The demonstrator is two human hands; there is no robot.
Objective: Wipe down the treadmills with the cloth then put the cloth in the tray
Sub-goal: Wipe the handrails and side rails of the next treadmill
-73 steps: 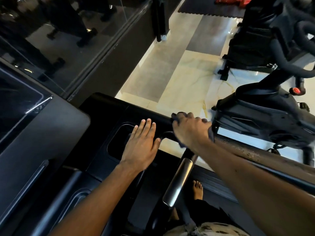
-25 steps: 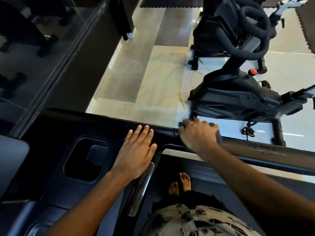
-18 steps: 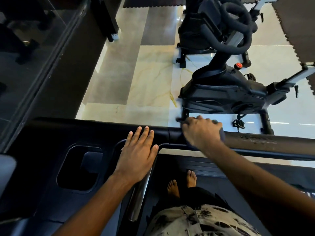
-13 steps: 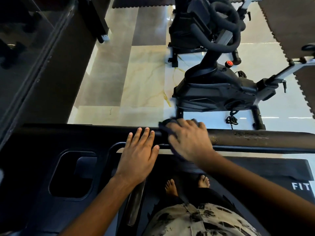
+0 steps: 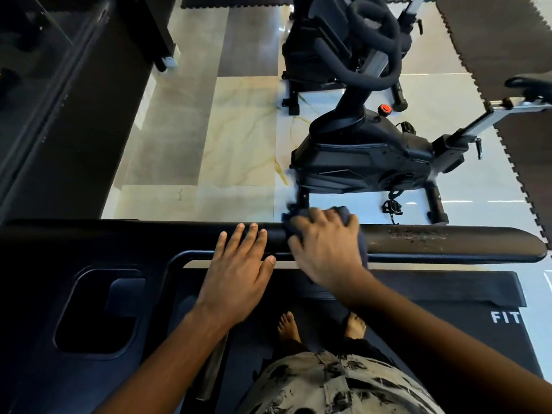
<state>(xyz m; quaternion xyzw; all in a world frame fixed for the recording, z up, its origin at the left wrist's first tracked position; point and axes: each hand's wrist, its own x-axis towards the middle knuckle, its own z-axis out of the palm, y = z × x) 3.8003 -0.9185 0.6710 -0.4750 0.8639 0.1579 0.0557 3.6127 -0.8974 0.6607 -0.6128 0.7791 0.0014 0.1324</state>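
We see the cloth bunched under the right hand, draped over the treadmill's round handrail where it joins the console, a dark fold showing beyond the knuckles and another hanging down at the hand's outer side. The right hand's fingers curl over the rail and grip the cloth against it, the forearm reaching in from the lower right. Just beside it, not quite touching, the left hand lies flat with straight, slightly spread fingers, holding nothing, its fingertips on the rail and its palm over the console's edge. The tray, a rounded rectangular hollow in the console, sits well to the left of both hands, apart from the cloth. We read the cloth as soft, dark blue-grey fabric; the rail is matte black and padded, scuffed and flaking further right. Bare feet stand on the dark belt below. Beyond the rail a black exercise bike stands on a glossy, veined marble floor
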